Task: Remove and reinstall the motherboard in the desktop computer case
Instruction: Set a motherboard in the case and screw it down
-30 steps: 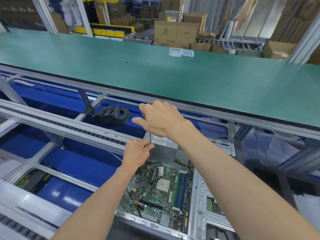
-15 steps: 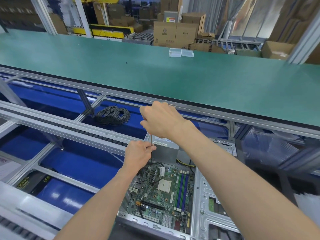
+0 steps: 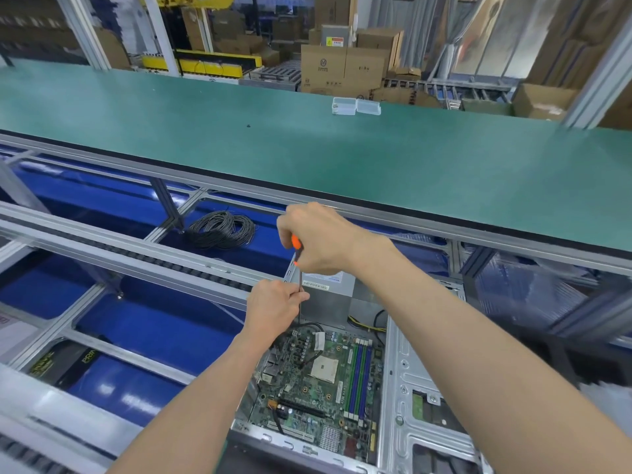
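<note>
The green desk (image 3: 342, 155) stretches wide beyond both hands, its dark front edge passing just behind the right hand's knuckles. Nearer, below and between the forearms, lies the open computer case (image 3: 403, 388), its silver metal wall running under the right forearm. Inside it the green motherboard (image 3: 325, 381) sits flat, directly below the left hand and to the left of the right forearm, with blue memory slots along its right side. The grey power supply (image 3: 328, 295) stands in the case just beyond the motherboard, immediately right of the left hand. A coil of black cable (image 3: 222, 230) rests on blue flooring, off to the left of the right hand. Two clear plastic boxes (image 3: 355, 106) sit on the desk far beyond the hands. The right hand (image 3: 321, 239) is curled round the orange handle of a screwdriver (image 3: 297, 248), held upright. Below it, the left hand (image 3: 273, 307) pinches the thin shaft between fingertips, the tip reaching down to the motherboard's far edge.
</note>
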`<act>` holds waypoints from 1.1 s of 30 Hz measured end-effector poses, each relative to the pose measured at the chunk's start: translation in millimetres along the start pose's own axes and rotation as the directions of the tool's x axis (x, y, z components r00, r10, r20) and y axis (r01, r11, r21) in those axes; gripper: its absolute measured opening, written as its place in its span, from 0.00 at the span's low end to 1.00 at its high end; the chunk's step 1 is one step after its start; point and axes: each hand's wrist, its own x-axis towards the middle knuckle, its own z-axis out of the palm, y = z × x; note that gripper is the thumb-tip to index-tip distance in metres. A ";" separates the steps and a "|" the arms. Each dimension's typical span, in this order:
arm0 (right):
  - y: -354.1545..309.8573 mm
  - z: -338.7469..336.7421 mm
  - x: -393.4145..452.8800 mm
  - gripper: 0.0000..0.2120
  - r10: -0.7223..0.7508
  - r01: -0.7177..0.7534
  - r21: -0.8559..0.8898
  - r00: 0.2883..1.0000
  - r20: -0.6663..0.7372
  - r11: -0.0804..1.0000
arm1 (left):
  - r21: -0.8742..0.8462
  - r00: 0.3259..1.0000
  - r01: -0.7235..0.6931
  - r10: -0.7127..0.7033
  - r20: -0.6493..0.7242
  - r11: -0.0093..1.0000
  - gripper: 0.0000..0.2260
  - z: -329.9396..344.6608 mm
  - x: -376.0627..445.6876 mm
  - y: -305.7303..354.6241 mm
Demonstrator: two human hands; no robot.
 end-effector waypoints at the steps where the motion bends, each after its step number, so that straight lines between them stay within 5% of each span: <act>1: 3.9 -0.6 -2.9 0.10 -0.002 0.002 0.046 1.000 0.000 0.999 | 0.016 1.000 -0.001 0.001 0.004 1.000 0.10 0.6 0.2 0.3; 6: -5.5 5.1 -0.7 0.17 0.208 -0.220 -0.111 0.971 -0.116 0.969 | 0.063 1.000 -0.012 0.011 0.016 0.998 0.11 2.4 2.1 0.2; 10: -5.4 1.9 2.4 0.03 0.080 -0.082 -0.033 0.996 -0.040 0.996 | 0.081 0.999 -0.037 0.038 -0.016 0.996 0.12 3.1 1.1 -1.3; 15: 7.7 -1.7 -15.5 0.07 0.059 -0.055 0.078 0.997 -0.050 0.995 | 0.131 0.999 -0.043 0.042 0.007 0.990 0.11 4.1 2.2 -0.6; 20: -9.2 2.5 -4.5 0.17 0.182 -0.191 -0.091 0.978 -0.097 0.977 | 0.108 0.999 -0.038 0.041 -0.026 0.993 0.10 5.6 1.2 -1.5; 23: -4.2 -1.5 -4.6 0.03 0.061 -0.061 -0.034 0.998 -0.016 0.998 | 0.139 0.998 -0.046 0.052 -0.036 0.989 0.11 6.0 0.5 -2.5; 27: 5.7 -3.4 -15.1 0.07 0.035 -0.033 0.111 0.999 -0.011 0.993 | 0.180 0.998 -0.061 0.063 -0.005 0.982 0.12 6.2 1.6 -0.9; 30: -0.9 2.2 -12.2 0.18 0.190 -0.201 -0.084 0.975 -0.118 0.976 | 0.233 0.998 -0.065 0.062 0.018 0.970 0.13 6.7 3.2 -0.4; 33: -9.4 3.6 -5.7 0.18 0.166 -0.175 -0.084 0.980 -0.108 0.981 | 0.249 0.997 -0.071 0.073 0.002 0.966 0.13 6.9 2.8 -2.2</act>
